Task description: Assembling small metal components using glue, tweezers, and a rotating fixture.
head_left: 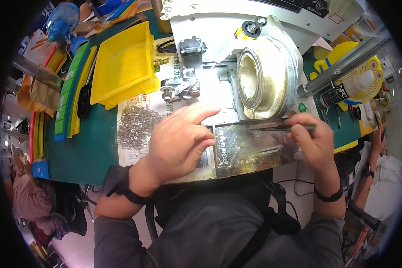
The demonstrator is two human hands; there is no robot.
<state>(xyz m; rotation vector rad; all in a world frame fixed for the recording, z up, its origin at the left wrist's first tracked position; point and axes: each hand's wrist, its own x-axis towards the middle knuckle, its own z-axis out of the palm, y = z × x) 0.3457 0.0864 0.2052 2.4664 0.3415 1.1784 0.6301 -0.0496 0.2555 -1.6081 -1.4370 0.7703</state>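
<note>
Two bare hands work at the centre of the frame, over a table (85, 156) covered in green matting. Largest on it is the grey machine (236, 49) filling the upper middle, with a wide brass-coloured ring (263, 78) facing left and a small black block (192, 47) mounted beside it. To the upper left sits a yellow tray (123, 64), tilted against a stack of coloured strips (69, 96) in green, blue and yellow. A blue fan (62, 20) stands in the far upper left, and a yellow fan (359, 82) at the right edge.

Below the ring lies a worn, stained metal plate (254, 149), running across the table's near edge. The left hand (178, 143) rests on the plate's left end, forefinger stretched toward the machine, thumb and middle fingers drawn together; whether they pinch anything cannot be told. The right hand (315, 143) is at the plate's right end, its grip clamped on a thin dark tool (281, 128) that lies level along the plate's upper edge, pointing left.

Left of the left hand, a heap of small wire clips (136, 125) lies on a printed sheet (134, 154).
</note>
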